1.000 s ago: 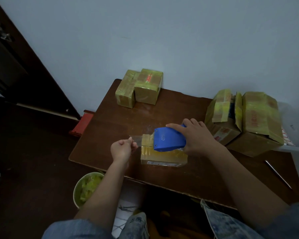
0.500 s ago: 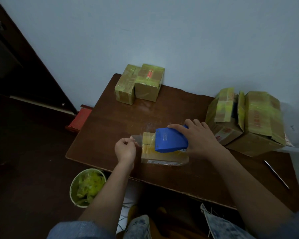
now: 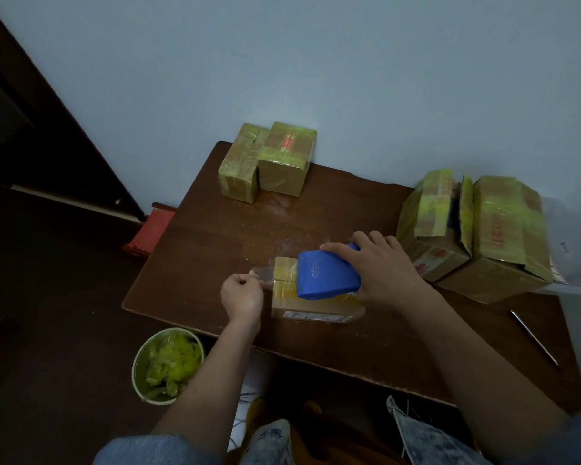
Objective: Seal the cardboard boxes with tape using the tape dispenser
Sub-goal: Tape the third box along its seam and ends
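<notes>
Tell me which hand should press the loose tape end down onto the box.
Left. The left hand already pinches the tape end beside the box; the right hand is busy gripping the blue dispenser.

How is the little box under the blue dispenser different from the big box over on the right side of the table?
The little box lies low and flat near the table's front edge, its top closed, with the dispenser resting on it. The big box is much larger, sits at the right edge with nothing touching it, and its top flaps stand open. Both are brown cardboard with yellowish tape on them.
</notes>
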The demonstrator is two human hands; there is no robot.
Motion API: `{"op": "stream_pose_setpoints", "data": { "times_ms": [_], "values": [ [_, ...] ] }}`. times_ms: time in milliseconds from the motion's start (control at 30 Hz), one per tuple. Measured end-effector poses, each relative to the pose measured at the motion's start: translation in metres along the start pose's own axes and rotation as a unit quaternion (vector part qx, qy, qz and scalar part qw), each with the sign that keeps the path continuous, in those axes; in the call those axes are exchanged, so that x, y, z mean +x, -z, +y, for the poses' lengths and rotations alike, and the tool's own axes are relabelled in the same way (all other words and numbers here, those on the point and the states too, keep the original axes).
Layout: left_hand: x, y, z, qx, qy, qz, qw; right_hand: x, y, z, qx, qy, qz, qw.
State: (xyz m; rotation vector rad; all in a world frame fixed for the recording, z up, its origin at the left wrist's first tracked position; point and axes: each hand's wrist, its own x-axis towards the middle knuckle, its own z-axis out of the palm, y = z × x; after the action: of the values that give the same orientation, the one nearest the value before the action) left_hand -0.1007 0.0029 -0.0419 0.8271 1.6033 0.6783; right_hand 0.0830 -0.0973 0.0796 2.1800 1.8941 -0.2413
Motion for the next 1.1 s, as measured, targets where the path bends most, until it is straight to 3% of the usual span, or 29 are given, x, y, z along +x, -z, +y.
{"op": "stream_pose_setpoints", "data": {
  "times_ms": [633, 833, 1100],
  "values": [
    [0.008, 0.000, -0.012, -0.038, 0.021, -0.037, 0.998, 0.007, -0.025, 0.002, 0.025, -0.016, -0.005, 1.000],
    [0.005, 0.000, -0.014, 0.035, 0.011, -0.003, 0.999, 0.008, -0.026, 0.002, 0.022, -0.012, -0.005, 1.000],
    [0.004, -0.003, -0.012, 0.169, -0.046, -0.029, 0.984, 0.009, -0.025, 0.004, 0.031, -0.013, -0.008, 0.999]
  ]
}}
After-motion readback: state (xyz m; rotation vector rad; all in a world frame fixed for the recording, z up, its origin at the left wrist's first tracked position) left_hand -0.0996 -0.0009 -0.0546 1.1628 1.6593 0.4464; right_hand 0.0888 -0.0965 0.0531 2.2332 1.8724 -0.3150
